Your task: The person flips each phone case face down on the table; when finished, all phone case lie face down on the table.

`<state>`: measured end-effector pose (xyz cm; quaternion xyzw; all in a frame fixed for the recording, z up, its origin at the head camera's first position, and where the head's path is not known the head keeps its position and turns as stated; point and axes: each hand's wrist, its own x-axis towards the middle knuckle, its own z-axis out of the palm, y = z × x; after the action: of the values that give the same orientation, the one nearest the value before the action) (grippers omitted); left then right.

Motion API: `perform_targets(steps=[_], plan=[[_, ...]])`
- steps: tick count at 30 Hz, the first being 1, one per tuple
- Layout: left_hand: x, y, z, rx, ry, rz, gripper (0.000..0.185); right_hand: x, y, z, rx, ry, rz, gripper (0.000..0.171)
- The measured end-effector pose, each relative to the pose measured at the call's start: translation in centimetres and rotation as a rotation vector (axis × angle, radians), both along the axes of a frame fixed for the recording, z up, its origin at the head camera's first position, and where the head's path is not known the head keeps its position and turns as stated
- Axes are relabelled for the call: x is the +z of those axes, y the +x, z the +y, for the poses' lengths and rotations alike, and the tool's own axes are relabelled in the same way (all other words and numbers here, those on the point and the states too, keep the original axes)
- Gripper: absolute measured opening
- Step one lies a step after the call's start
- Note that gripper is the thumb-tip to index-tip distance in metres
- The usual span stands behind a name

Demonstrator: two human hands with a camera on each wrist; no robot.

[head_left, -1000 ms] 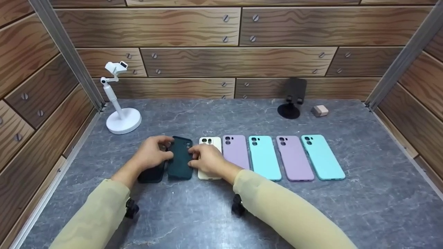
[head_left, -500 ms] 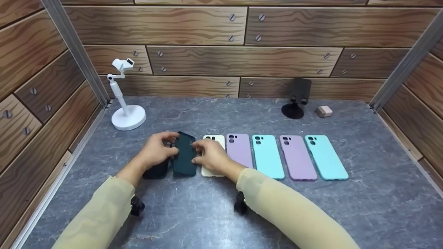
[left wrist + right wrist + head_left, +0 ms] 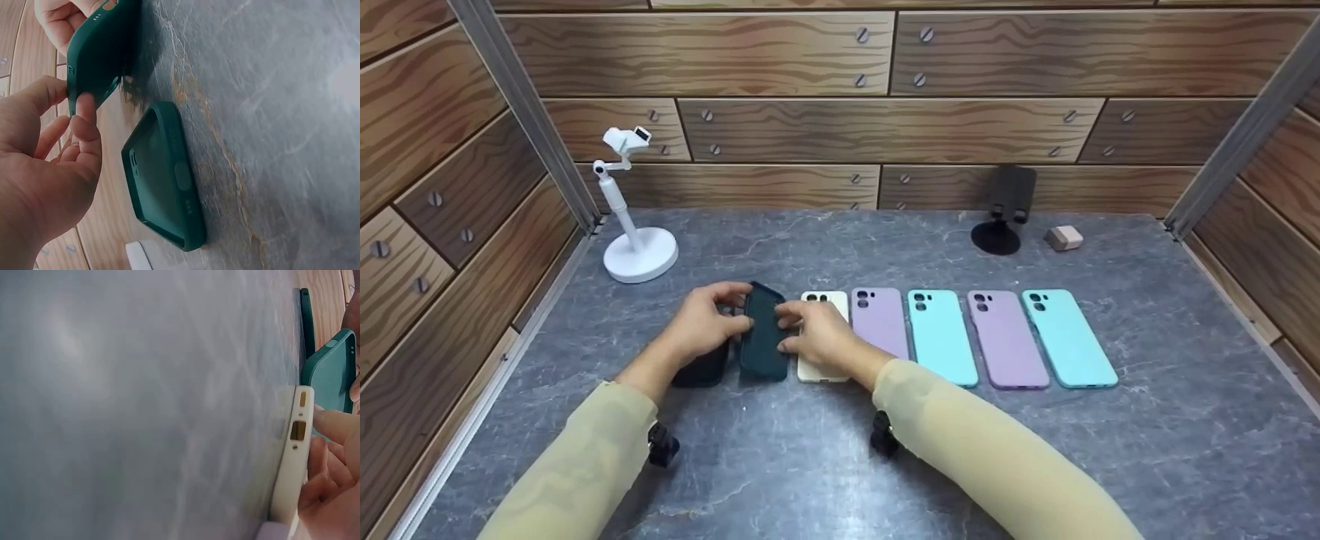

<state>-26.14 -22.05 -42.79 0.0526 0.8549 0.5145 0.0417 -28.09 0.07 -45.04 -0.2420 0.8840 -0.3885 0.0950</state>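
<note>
Now both hands, left hand (image 3: 701, 326) and right hand (image 3: 819, 339), pinch the dark green phone case (image 3: 763, 334) with curled fingers, tilted beside the cream case (image 3: 819, 373).

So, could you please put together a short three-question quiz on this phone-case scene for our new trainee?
1. True or false: both hands hold the dark green case tilted up on its edge.
2. Multiple choice: which case lies flat right beside the right hand, partly under it? A) a lilac one B) the cream case C) a turquoise one
3. Fill in: left of the held case, under the left hand, lies a second dark ____ on the grey table.

Key: 1 true; 2 B; 3 case
</note>
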Motion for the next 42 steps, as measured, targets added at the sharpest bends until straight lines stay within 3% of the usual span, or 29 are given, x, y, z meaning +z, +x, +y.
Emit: perform_targets(steps=[3, 8, 11, 20, 26, 32, 42], plan=[[0.0, 0.0, 0.0, 0.01, 0.045, -0.013, 0.057, 0.5, -0.4, 0.0, -0.005, -0.031, -0.08, 0.058], [-0.2, 0.0, 0.1, 0.029, 0.107, -0.059, 0.06, 1.2, -1.0, 0.3, 0.007, -0.258, -0.352, 0.057], [-0.2, 0.0, 0.2, 0.025, 0.132, -0.087, 0.063, 1.5, -1.4, 0.8, 0.004, -0.341, -0.477, 0.058], [-0.3, 0.1, 0.3, -0.051, 0.244, -0.164, 0.073, 1.8, -2.1, 1.7, -0.061, -0.551, -0.793, 0.065], [-0.6, 0.3, 0.3, -0.109, 0.327, -0.219, 0.08, 1.6, -2.2, 1.8, -0.058, -0.611, -0.845, 0.065], [-0.8, 0.4, 0.4, -0.17, 0.347, -0.216, 0.085, 1.5, -2.2, 1.8, -0.059, -0.634, -0.842, 0.065], [-1.3, 0.3, 0.8, -0.192, 0.356, -0.221, 0.09, 1.6, -2.0, 1.7, -0.076, -0.642, -0.828, 0.063]])
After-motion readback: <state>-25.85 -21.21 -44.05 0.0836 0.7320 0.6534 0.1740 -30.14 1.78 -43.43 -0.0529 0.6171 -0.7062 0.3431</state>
